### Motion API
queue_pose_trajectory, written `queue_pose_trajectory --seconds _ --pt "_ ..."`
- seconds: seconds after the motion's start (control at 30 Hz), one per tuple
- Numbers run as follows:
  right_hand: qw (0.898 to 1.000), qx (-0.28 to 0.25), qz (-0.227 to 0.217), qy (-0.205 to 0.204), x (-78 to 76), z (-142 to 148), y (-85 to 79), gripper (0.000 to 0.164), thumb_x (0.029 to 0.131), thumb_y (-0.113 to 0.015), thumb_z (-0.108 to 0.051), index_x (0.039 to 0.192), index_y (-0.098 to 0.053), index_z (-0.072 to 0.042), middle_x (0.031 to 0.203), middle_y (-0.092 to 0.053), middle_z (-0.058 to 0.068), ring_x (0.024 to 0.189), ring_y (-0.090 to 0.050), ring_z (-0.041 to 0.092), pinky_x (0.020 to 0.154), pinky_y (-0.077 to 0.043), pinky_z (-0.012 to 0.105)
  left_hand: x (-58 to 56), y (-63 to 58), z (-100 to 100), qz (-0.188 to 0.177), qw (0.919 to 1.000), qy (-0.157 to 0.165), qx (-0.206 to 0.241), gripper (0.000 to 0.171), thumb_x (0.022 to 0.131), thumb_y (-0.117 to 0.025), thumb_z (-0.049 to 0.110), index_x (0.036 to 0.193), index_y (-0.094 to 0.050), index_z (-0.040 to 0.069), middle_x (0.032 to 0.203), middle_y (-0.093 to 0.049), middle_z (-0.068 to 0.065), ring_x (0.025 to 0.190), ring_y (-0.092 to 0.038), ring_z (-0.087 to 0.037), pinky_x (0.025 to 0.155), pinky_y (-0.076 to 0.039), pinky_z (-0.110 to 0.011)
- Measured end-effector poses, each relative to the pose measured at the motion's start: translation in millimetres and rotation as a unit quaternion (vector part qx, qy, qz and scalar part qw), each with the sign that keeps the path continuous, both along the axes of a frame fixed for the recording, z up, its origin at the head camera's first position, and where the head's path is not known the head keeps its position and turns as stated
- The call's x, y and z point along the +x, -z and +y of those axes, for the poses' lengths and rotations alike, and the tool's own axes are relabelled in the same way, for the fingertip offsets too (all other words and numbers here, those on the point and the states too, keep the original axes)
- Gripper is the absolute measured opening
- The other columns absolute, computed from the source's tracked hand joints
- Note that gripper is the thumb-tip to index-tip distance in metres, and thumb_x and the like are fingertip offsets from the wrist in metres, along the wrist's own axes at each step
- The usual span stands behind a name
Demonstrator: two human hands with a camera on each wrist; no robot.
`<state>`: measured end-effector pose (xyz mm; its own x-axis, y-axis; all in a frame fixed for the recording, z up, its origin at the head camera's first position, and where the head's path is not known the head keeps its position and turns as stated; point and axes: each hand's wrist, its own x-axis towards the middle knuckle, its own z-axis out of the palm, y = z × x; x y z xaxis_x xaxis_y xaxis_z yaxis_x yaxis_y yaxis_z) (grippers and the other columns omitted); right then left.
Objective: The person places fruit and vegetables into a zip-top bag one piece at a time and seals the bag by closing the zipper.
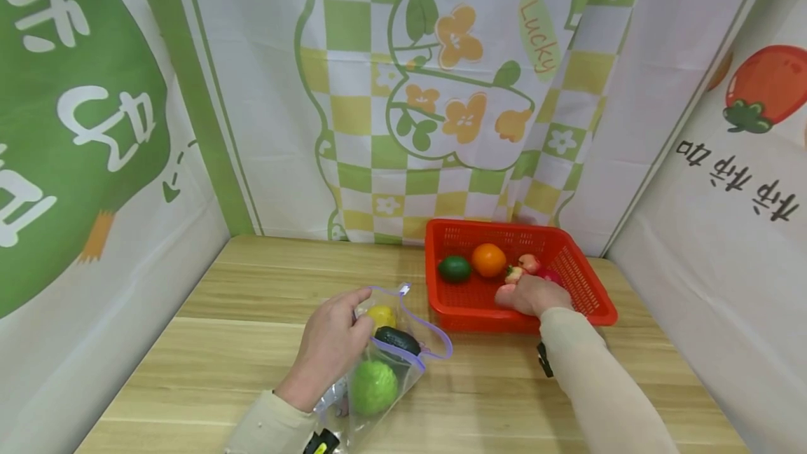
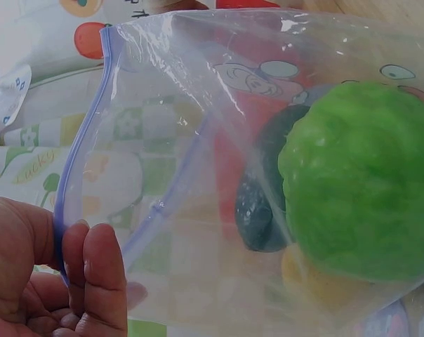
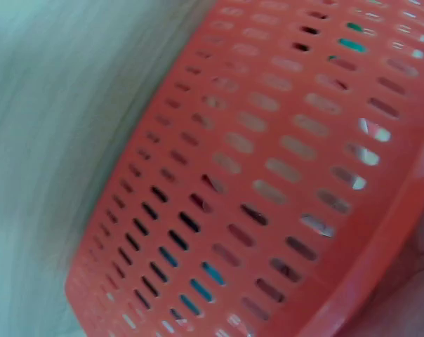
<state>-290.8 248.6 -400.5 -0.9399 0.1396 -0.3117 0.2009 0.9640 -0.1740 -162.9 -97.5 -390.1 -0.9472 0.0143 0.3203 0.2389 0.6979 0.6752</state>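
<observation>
My left hand (image 1: 334, 342) pinches the purple-edged rim of a clear zip bag (image 2: 177, 91) between thumb and fingers. Inside the bag are a bumpy green ball-shaped fruit or vegetable (image 1: 374, 387), a dark green oblong one (image 1: 397, 340) and a yellow one (image 1: 382, 317). My right hand (image 1: 541, 295) reaches over the near rim into a red plastic basket (image 1: 492, 321). Its fingertips are down among small red-and-yellow fruits (image 1: 528, 263); whether they grip one is hidden. Beside them lie an orange (image 1: 488, 260) and a dark green fruit (image 1: 454, 269).
The basket stands on a wooden table (image 1: 252, 300) against the back curtain (image 1: 378, 188). Printed cloth walls (image 1: 706, 244) close off both sides. In the right wrist view, the basket's slotted side wall (image 3: 254, 161) fills most of the picture.
</observation>
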Motion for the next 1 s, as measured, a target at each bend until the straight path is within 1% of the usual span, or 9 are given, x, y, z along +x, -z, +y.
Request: queue_pose_trajectory --seconds 0.13,0.27,0.33,0.4,0.5,0.7,0.8,0.9,1.0 --pt "1.000 -0.026 0.004 -0.016 0.5 -2.4 -7.1 0.040 0.075 -0.047 -0.042 0.089 -0.059 -0.006 0.085 -0.053 0.010 0.076 -0.053 0.025 0.062 -0.041 0.034 0.4 -0.5 -0.1 0.002 1.0000 0.000 -0.002 0.048 0.081 -0.054 0.010 0.128 -0.063 0.006 0.059 -0.046 0.005 0.049 -0.041 -0.009 0.047 -0.036 -0.026" --pt "0.998 -0.049 0.029 -0.040 3.3 -6.1 -16.0 0.062 0.083 -0.042 -0.049 0.122 -0.054 -0.002 0.106 -0.059 0.014 0.084 -0.055 0.028 0.074 -0.043 0.037 0.9 -1.0 -0.3 0.008 0.9999 -0.001 -0.006 0.047 0.081 -0.054 0.010 0.127 -0.063 0.006 0.063 -0.046 0.004 0.053 -0.041 -0.009 0.049 -0.036 -0.027" --pt "0.995 -0.061 0.055 -0.048 5.1 -9.2 -19.8 0.066 0.084 -0.044 -0.054 0.129 -0.052 -0.006 0.114 -0.058 0.012 0.086 -0.056 0.029 0.076 -0.044 0.039 1.1 -1.2 -0.4 0.012 0.9999 -0.002 -0.010 0.047 0.081 -0.054 0.010 0.127 -0.063 0.006 0.064 -0.046 0.004 0.054 -0.041 -0.010 0.050 -0.036 -0.027" --pt "0.993 -0.062 0.083 -0.057 7.0 -12.8 -23.2 0.070 0.083 -0.048 -0.062 0.130 -0.053 -0.010 0.114 -0.059 0.009 0.084 -0.057 0.028 0.074 -0.045 0.041 1.2 -1.3 -0.4 0.013 0.9999 -0.001 -0.011 0.047 0.081 -0.054 0.011 0.127 -0.063 0.006 0.065 -0.046 0.004 0.055 -0.041 -0.010 0.051 -0.036 -0.027" --pt "0.989 -0.068 0.110 -0.071 10.3 -19.2 -27.9 0.069 0.080 -0.051 -0.067 0.122 -0.056 -0.012 0.107 -0.058 0.005 0.082 -0.056 0.025 0.071 -0.045 0.040 1.1 -1.3 -0.5 0.011 0.9999 0.000 -0.010 0.047 0.081 -0.054 0.011 0.127 -0.063 0.006 0.064 -0.046 0.004 0.055 -0.041 -0.010 0.051 -0.036 -0.027" --pt "0.981 -0.090 0.144 -0.095 22.1 -36.0 -41.9 0.065 0.079 -0.054 -0.066 0.120 -0.055 -0.015 0.096 -0.063 -0.001 0.079 -0.057 0.022 0.066 -0.045 0.034 1.2 -1.0 -0.6 0.015 0.9998 0.001 -0.012 0.047 0.081 -0.055 0.010 0.127 -0.063 0.005 0.063 -0.045 0.004 0.054 -0.041 -0.010 0.051 -0.036 -0.027" --pt "0.977 -0.108 0.156 -0.101 29.5 -45.0 -48.6 0.063 0.079 -0.056 -0.064 0.122 -0.055 -0.019 0.093 -0.064 -0.004 0.084 -0.054 0.025 0.064 -0.045 0.033 1.3 -0.6 -0.7 0.018 0.9998 0.001 -0.014 0.047 0.081 -0.055 0.010 0.127 -0.063 0.005 0.063 -0.045 0.004 0.055 -0.041 -0.010 0.051 -0.036 -0.027" --pt "0.971 -0.129 0.168 -0.106 36.6 -53.7 -53.4 0.061 0.079 -0.057 -0.064 0.123 -0.055 -0.023 0.096 -0.064 -0.008 0.092 -0.049 0.028 0.066 -0.044 0.034 1.4 -0.6 -0.7 0.019 0.9997 0.001 -0.016 0.047 0.081 -0.055 0.010 0.127 -0.063 0.005 0.063 -0.045 0.004 0.055 -0.041 -0.011 0.051 -0.036 -0.027" --pt "0.966 -0.147 0.177 -0.116 43.9 -62.0 -58.5 0.059 0.079 -0.057 -0.064 0.121 -0.055 -0.022 0.099 -0.065 -0.008 0.093 -0.049 0.029 0.070 -0.045 0.035 1.6 -0.8 -0.7 0.019 0.9996 0.002 -0.019 0.048 0.080 -0.055 0.010 0.127 -0.063 0.005 0.064 -0.045 0.004 0.056 -0.041 -0.010 0.052 -0.036 -0.027"
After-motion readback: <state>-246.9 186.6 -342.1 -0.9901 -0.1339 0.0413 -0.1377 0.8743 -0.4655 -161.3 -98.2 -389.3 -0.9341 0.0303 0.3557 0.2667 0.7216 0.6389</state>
